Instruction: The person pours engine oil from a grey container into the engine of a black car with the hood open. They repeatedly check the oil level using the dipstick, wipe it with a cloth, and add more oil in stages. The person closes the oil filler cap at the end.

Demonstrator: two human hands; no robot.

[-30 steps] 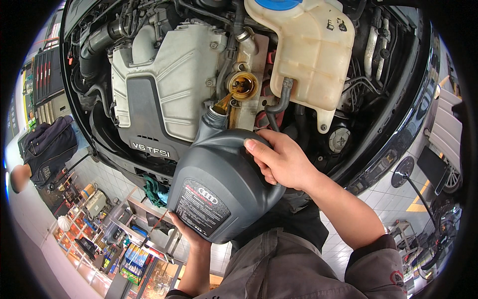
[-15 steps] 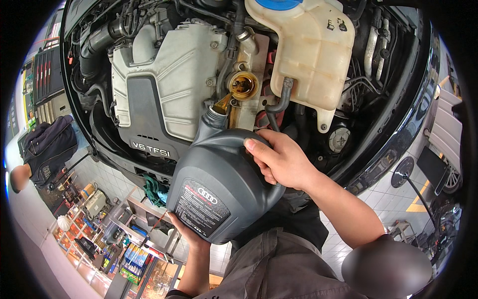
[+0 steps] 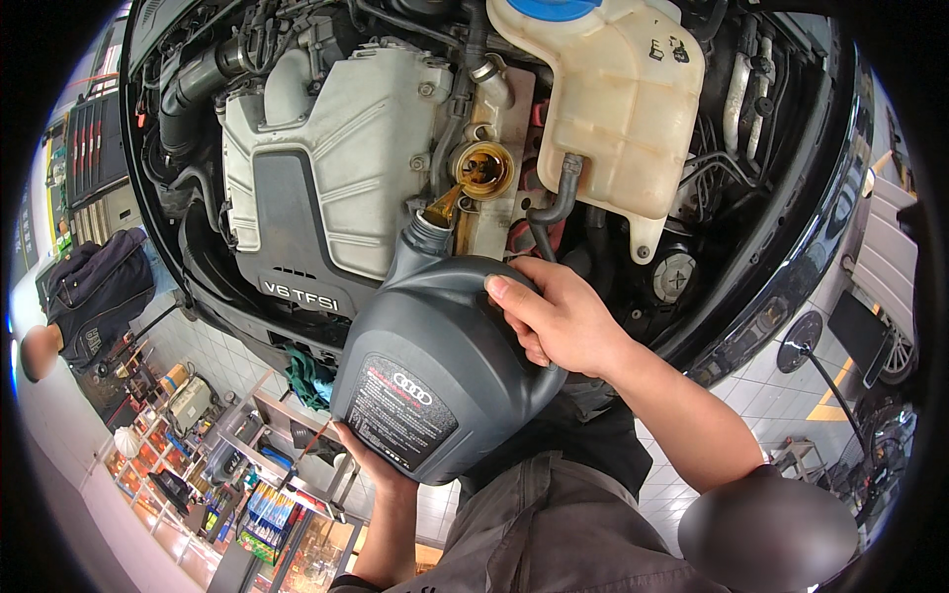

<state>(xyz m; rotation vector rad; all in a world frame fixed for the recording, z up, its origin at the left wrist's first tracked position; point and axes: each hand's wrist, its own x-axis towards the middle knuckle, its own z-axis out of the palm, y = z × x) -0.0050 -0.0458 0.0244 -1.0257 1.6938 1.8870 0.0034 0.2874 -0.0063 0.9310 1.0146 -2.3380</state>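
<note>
A large grey oil jug (image 3: 445,366) is tilted over a car's engine bay, its spout close to the round filler opening (image 3: 483,169). A thin amber stream of oil (image 3: 447,206) runs from the spout into that opening. My right hand (image 3: 559,316) grips the jug's handle from above. My left hand (image 3: 381,469) supports the jug's bottom from below. A silver engine cover (image 3: 316,168) lies to the left of the opening.
A translucent coolant tank (image 3: 618,99) with a blue cap sits right of the filler opening. The car's dark front edge (image 3: 791,287) curves around the bay. A person in dark clothes (image 3: 94,292) stands at the left. Shelves with bottles and a tool cart (image 3: 247,474) are below.
Both hands and the jug have barely moved. A blurred dark round shape has come into the lower right corner.
</note>
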